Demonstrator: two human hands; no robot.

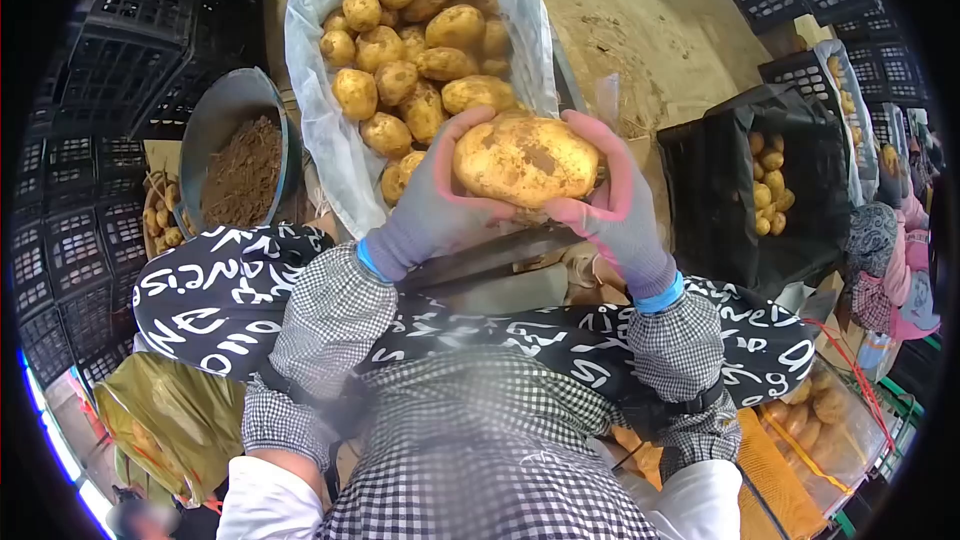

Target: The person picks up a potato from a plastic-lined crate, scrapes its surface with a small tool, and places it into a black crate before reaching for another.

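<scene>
Between both hands I hold one large potato (525, 162), yellow with brown patches of soil on its skin. My left hand (440, 195), in a grey and pink glove, grips its left end. Around the right end close the fingers and thumb of my right hand (622, 205), gloved the same way. Just beyond the hands stands a crate lined with white film (312, 70), with many potatoes (395, 80) piled inside. The held potato is over the near edge of this crate and hides part of it.
Left of my knees stands a bucket (275, 105) with loose soil (240, 170). A black-lined crate (700, 170) of potatoes sits to the right. Stacked black crates (130, 70) line the left side. Another person (880, 260) is at far right.
</scene>
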